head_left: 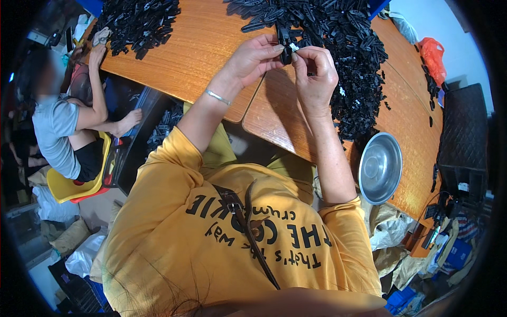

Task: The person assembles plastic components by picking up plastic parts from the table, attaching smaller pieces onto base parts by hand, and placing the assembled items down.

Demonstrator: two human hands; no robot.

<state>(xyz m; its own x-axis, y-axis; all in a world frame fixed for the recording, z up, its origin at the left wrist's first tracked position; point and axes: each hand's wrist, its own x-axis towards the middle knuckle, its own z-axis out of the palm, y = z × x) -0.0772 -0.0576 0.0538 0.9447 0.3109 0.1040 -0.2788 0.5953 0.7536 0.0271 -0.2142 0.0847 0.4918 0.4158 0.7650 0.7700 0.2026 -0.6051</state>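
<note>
Yellow shirt (237, 232) lowest, both hands meet above the table (206, 47): left hand (253, 55) pinches the upright black clip (285, 42), right hand (314, 74) just beside pinching a small white piece (293, 47) against its side.

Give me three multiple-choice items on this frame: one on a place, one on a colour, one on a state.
1. Where is the metal bowl?
A. on the wooden table's near edge, right of the person's right arm
B. on the floor
C. on the yellow chair

2. What colour are the heaped plastic parts?
A. white
B. black
C. orange

3. The left hand and right hand are:
A. flat on the table
B. apart, empty
C. pinching one black part together

Answers: 1 A, it sits by the edge; 2 B, the piles are black; 3 C, both hands' fingertips meet on it.
</note>
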